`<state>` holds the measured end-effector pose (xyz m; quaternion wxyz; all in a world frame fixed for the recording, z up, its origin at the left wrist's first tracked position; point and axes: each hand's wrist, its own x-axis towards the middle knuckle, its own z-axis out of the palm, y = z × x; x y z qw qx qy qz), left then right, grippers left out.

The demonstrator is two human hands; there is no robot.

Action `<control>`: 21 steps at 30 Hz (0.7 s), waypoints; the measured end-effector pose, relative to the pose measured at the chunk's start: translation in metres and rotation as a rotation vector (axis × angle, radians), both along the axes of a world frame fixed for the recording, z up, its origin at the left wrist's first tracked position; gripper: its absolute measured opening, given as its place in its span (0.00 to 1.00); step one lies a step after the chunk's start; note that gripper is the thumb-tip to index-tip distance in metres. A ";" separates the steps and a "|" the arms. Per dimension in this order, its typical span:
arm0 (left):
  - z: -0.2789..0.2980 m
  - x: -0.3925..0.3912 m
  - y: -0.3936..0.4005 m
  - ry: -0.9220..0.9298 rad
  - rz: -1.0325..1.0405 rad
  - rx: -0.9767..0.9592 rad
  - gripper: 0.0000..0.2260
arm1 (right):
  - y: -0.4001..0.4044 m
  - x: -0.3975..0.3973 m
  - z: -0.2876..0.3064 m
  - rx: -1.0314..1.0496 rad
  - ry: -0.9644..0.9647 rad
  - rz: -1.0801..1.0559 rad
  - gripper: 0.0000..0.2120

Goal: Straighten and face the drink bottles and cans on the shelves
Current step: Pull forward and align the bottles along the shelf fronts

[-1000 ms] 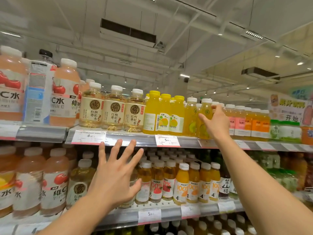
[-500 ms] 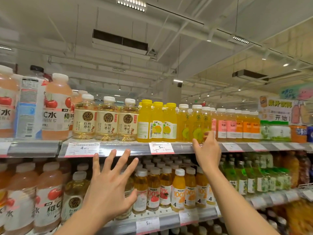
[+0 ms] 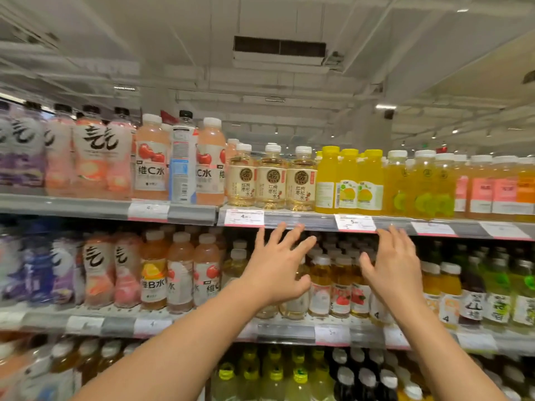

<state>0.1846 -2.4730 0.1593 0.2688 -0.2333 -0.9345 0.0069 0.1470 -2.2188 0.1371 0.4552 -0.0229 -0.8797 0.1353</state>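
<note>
Both hands hang empty with fingers spread, the left hand [image 3: 278,267] and right hand [image 3: 395,264] just below the upper shelf rail [image 3: 301,221]. Above that rail, the blue-labelled bottle [image 3: 183,166] shows its barcode among the apple drinks, and one yellow bottle [image 3: 326,183] is turned away. Probably best: grip each low on the body, twist until the label faces out, then draw it level with its neighbours.
</note>
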 end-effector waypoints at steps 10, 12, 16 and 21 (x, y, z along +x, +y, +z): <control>-0.014 0.061 -0.124 0.030 0.177 0.128 0.28 | -0.121 0.040 0.017 0.087 -0.003 0.421 0.22; -0.011 0.067 -0.160 0.065 0.229 0.142 0.28 | -0.154 0.044 0.023 0.140 -0.013 0.502 0.22; -0.002 0.073 -0.223 0.129 0.304 0.194 0.32 | -0.211 0.047 0.047 0.229 -0.046 0.608 0.22; 0.002 0.065 -0.277 0.166 0.331 0.208 0.31 | -0.273 0.050 0.094 0.242 -0.017 0.611 0.22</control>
